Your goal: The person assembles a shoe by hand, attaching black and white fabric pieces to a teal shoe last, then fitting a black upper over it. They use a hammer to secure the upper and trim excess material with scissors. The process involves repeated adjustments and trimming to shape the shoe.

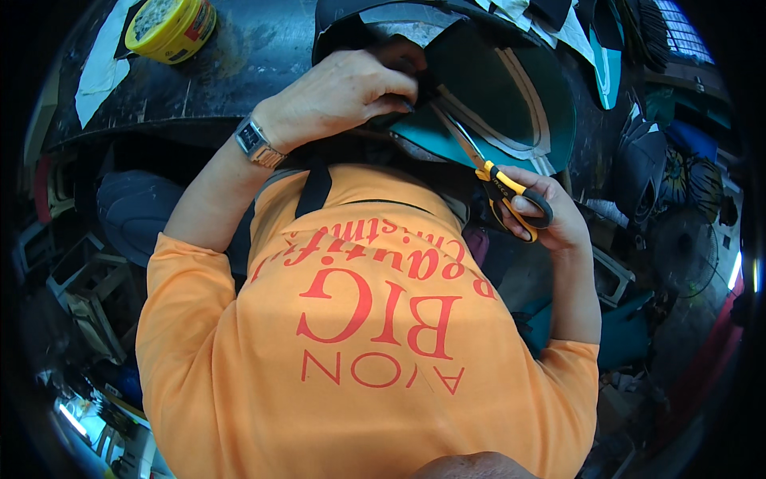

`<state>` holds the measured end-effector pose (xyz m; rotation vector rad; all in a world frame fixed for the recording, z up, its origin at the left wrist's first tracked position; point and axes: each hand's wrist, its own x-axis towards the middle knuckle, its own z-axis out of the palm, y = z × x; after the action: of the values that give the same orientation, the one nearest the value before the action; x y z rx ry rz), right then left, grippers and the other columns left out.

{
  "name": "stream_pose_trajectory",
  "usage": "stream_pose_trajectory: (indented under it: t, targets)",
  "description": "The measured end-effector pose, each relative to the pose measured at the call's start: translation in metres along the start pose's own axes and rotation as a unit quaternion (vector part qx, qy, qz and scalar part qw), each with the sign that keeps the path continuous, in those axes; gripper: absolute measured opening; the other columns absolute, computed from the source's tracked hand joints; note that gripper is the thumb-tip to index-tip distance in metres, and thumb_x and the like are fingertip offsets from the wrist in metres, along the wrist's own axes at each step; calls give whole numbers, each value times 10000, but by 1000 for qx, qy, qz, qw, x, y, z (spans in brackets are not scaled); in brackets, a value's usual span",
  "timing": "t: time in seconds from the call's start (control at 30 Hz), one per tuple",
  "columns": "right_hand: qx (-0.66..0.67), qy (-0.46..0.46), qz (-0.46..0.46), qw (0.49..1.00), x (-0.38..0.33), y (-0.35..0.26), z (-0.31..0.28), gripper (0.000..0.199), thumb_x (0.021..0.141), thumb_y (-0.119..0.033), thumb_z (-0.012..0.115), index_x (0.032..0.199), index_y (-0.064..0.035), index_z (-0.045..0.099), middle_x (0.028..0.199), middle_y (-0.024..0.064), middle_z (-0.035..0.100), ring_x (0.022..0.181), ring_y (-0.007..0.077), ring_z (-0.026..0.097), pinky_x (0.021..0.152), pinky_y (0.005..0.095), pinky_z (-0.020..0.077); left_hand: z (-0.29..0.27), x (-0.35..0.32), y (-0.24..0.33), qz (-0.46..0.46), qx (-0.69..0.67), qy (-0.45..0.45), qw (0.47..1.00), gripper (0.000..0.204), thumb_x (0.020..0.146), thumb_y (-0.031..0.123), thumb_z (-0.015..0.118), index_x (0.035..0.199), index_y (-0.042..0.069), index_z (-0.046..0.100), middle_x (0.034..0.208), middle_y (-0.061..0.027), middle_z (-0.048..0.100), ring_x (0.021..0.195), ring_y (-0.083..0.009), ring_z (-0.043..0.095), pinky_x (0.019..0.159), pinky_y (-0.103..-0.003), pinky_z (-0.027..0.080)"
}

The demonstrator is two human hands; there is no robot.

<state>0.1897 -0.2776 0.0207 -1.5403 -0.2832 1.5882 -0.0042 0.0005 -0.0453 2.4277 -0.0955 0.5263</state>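
Observation:
My right hand is closed round the yellow-and-black handles of a pair of scissors. The metal blades point up and left, their tips close to the fingers of my left hand. That hand, with a metal watch at its wrist, has its fingers pinched on dark material at the left edge of a curved dark green panel. A pale beige strip runs in a bend along the panel, and its lower rim shows teal. What exactly lies between the left fingertips is partly hidden.
On the dark worktable stands a yellow tub of greyish contents at the far left, beside a pale scrap. Teal and white pieces hang at the far right. A fan stands at right.

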Motion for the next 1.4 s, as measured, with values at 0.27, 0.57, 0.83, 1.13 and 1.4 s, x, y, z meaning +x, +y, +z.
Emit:
stream_pose_trajectory:
  t: [0.27,0.57,0.83,1.13,1.4]
  targets:
    - [16,-18,54,998,-15,-28,12,568,848,-154,766,1332,31,533,771,147,652,509,131,572,461,222,428,2,2,4,19,25,10,999,159,848,155,701,989,81,698,962,-120,678,860,-314,661,767,-394,526]
    - [57,-98,27,993,10,-4,-17,652,793,-249,819,1320,-8,521,737,150,620,470,143,531,450,220,380,-3,3,-3,-45,6,-54,998,174,884,119,673,1043,49,665,1113,-120,658,952,-320,663,830,-362,532]
    - [123,-107,36,986,18,10,-26,749,759,-269,838,1348,27,481,705,152,593,443,135,515,433,211,382,-2,3,-2,-29,-20,-29,999,168,905,168,637,1038,68,662,930,-147,685,889,-338,659,787,-413,524]
    - [169,-94,30,981,17,19,-26,777,771,-246,845,1380,47,462,727,156,597,433,115,504,400,186,372,-2,1,-3,-21,-3,-41,999,181,895,182,646,1047,88,671,938,-132,676,899,-329,642,800,-411,512]
    - [53,-27,11,998,12,17,-16,753,736,-210,865,1351,36,506,694,132,596,419,106,503,386,188,376,-6,3,1,-20,4,-42,999,188,864,121,675,1044,73,649,984,-127,651,896,-328,644,786,-400,523]
